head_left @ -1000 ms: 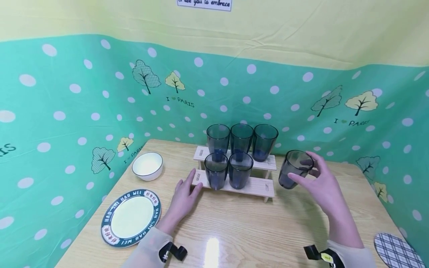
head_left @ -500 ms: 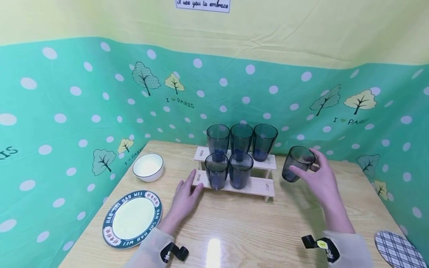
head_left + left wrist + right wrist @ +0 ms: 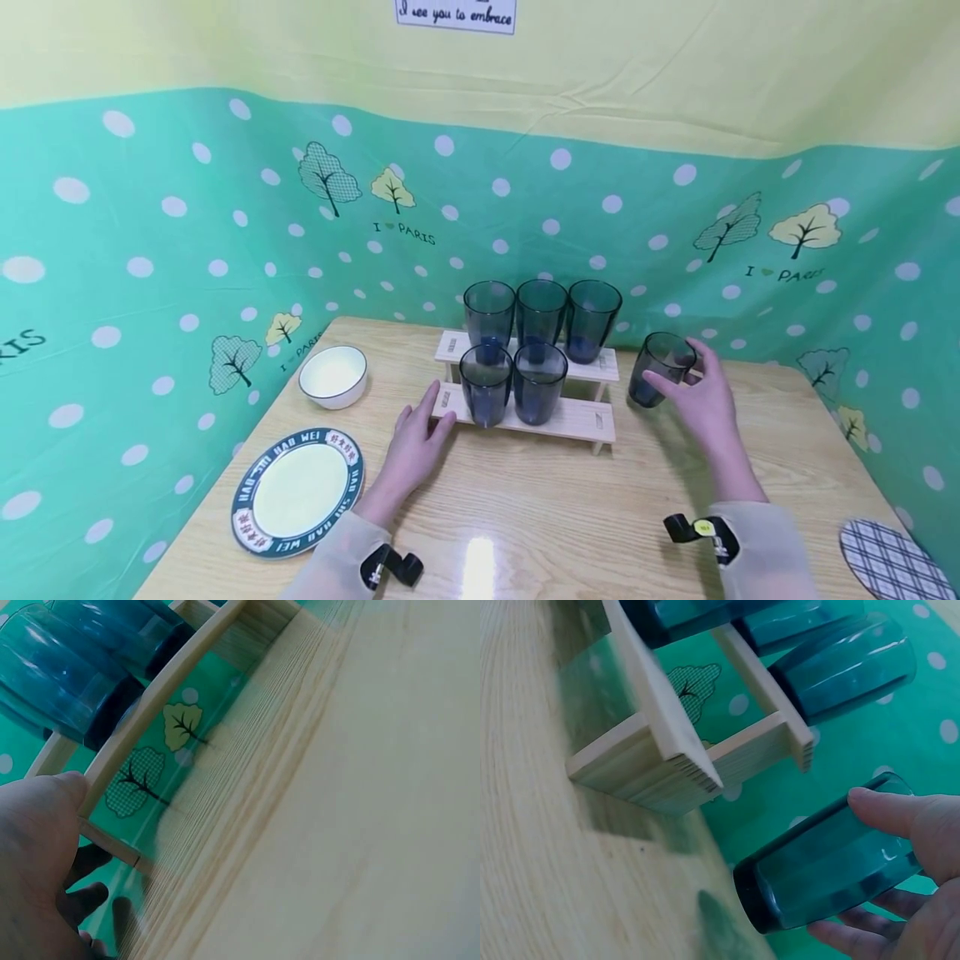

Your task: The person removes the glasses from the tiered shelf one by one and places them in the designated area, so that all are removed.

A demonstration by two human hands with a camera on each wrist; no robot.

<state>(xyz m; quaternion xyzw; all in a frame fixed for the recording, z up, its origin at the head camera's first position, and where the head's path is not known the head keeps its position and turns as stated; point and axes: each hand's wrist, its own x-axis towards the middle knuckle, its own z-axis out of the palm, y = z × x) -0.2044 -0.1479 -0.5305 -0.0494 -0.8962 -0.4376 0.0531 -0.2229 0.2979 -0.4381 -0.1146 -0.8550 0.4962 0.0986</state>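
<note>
A smoky dark drinking glass (image 3: 660, 367) is in my right hand (image 3: 703, 407), thumb on the near side and fingers round the far side. It tilts slightly, just right of a two-tier wooden rack (image 3: 573, 417). In the right wrist view its base sits close to the tabletop; whether they touch I cannot tell. My left hand (image 3: 414, 442) holds the left end of the rack's lower tier, thumb at the front edge. Two upright glasses (image 3: 540, 387) stand on that tier, its right part bare. Three more glasses (image 3: 592, 321) fill the upper tier.
A white bowl (image 3: 333, 379) stands at the back left of the wooden table (image 3: 555, 517). Nearer is a plate (image 3: 300, 492) with a dark lettered rim. A checked round mat (image 3: 892, 558) lies at the front right. A dotted green curtain (image 3: 420, 275) closes off the back and sides.
My right hand has carried the glass slightly back, then a little left toward the rack. My left hand has stayed at the rack's end.
</note>
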